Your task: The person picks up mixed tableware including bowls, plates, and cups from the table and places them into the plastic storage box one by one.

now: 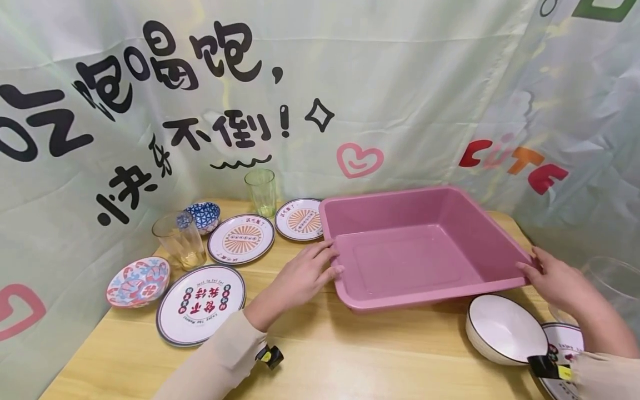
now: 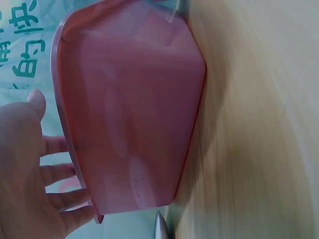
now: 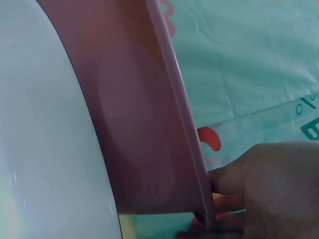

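Note:
A pink plastic basin [image 1: 400,261] stands at the back of the table with its inside facing up. My left hand [image 1: 307,269] is at the basin's left rim, fingers stretched out against it; in the left wrist view the thumb [image 2: 37,102] stands apart from the rim. At the right front corner, my right hand [image 1: 557,280] holds the rim between thumb and fingers. The right wrist view shows that thumb [image 3: 227,180] at the rim, with the fingers partly hidden below. A white bowl [image 1: 505,330] with a dark edge sits tilted near the basin's front right corner.
Left of the basin are printed plates [image 1: 200,305], a patterned bowl [image 1: 137,282], a blue bowl [image 1: 204,216], an amber glass [image 1: 181,244] and a green glass [image 1: 261,191]. Another plate [image 1: 567,339] lies by the white bowl, with a clear glass [image 1: 610,283] behind my right forearm.

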A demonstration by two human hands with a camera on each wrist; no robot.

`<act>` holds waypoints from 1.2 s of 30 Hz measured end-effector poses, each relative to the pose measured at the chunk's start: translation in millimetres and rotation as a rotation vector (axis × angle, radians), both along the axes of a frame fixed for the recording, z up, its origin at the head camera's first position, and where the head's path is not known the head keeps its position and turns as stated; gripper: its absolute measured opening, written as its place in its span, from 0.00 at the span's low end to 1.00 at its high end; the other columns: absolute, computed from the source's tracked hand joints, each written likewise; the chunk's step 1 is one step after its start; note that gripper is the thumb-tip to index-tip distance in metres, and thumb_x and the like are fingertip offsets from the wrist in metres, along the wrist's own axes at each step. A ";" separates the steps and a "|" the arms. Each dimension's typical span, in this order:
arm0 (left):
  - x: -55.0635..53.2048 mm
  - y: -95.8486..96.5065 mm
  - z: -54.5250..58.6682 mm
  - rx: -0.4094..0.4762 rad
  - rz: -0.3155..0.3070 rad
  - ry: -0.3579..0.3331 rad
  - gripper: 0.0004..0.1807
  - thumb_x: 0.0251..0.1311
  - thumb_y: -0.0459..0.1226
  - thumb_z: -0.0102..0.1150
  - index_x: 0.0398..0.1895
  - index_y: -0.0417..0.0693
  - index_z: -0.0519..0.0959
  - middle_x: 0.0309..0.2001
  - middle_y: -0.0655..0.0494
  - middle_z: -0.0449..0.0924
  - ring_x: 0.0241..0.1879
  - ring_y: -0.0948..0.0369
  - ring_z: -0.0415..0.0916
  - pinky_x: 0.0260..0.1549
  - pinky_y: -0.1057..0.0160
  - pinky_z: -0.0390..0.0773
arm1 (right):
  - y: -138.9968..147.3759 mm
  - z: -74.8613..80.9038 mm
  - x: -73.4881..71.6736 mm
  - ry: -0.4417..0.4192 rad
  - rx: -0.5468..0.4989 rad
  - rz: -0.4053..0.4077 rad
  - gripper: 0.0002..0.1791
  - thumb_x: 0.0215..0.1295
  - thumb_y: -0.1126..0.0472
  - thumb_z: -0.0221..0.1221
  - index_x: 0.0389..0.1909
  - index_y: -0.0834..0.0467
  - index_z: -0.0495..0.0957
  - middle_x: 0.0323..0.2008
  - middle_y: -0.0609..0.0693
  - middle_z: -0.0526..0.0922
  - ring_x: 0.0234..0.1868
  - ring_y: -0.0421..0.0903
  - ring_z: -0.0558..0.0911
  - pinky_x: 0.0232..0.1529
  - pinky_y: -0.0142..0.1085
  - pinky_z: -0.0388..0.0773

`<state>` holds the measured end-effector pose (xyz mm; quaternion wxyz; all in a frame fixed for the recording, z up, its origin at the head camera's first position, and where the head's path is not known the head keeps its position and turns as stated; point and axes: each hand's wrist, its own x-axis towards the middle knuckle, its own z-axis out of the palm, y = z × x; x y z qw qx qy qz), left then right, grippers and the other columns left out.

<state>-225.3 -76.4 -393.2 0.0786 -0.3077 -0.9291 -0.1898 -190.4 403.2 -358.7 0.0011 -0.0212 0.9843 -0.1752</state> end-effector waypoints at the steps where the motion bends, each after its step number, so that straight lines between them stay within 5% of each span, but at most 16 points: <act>1: 1.2 0.2 0.1 0.001 0.008 0.000 0.36 0.71 0.63 0.30 0.69 0.53 0.68 0.74 0.52 0.57 0.70 0.51 0.57 0.67 0.49 0.62 | 1.2 0.6 -0.1 -0.025 0.009 -0.009 0.38 0.77 0.51 0.46 0.65 0.83 0.49 0.46 0.82 0.69 0.44 0.76 0.70 0.38 0.64 0.68; 8: 9.6 -6.7 -0.3 0.034 0.081 -0.008 0.34 0.70 0.62 0.37 0.67 0.52 0.70 0.72 0.53 0.60 0.69 0.52 0.61 0.64 0.49 0.66 | -5.9 2.0 0.9 -0.006 0.015 -0.009 0.27 0.76 0.54 0.49 0.59 0.76 0.66 0.38 0.69 0.79 0.40 0.70 0.75 0.35 0.58 0.69; 15: 17.3 -22.3 2.4 0.139 0.154 -0.069 0.22 0.69 0.53 0.53 0.56 0.50 0.77 0.69 0.52 0.66 0.63 0.51 0.69 0.60 0.48 0.71 | -20.7 5.1 -0.3 -0.016 -0.011 -0.005 0.28 0.74 0.49 0.52 0.53 0.74 0.72 0.29 0.53 0.83 0.34 0.56 0.79 0.31 0.46 0.70; 23: 26.0 -38.6 3.5 0.220 0.240 -0.136 0.17 0.61 0.46 0.63 0.51 0.51 0.79 0.70 0.52 0.64 0.58 0.46 0.73 0.55 0.44 0.74 | -39.0 1.6 -7.5 0.037 0.004 0.061 0.24 0.72 0.56 0.54 0.58 0.72 0.71 0.36 0.63 0.83 0.39 0.63 0.79 0.36 0.58 0.72; 29: 29.8 -54.7 6.8 0.313 0.253 -0.195 0.25 0.58 0.38 0.63 0.61 0.46 0.74 0.71 0.46 0.62 0.56 0.46 0.76 0.54 0.49 0.77 | -48.2 4.4 -2.3 0.024 -0.022 0.106 0.21 0.70 0.56 0.58 0.54 0.70 0.75 0.33 0.54 0.85 0.36 0.54 0.82 0.36 0.54 0.74; 36: 28.9 -73.6 12.6 0.390 0.236 -0.290 0.39 0.58 0.34 0.61 0.74 0.44 0.59 0.67 0.41 0.66 0.60 0.46 0.73 0.57 0.50 0.74 | -63.1 9.5 3.1 0.018 -0.029 0.162 0.22 0.67 0.54 0.62 0.52 0.68 0.75 0.36 0.55 0.86 0.41 0.58 0.84 0.39 0.52 0.77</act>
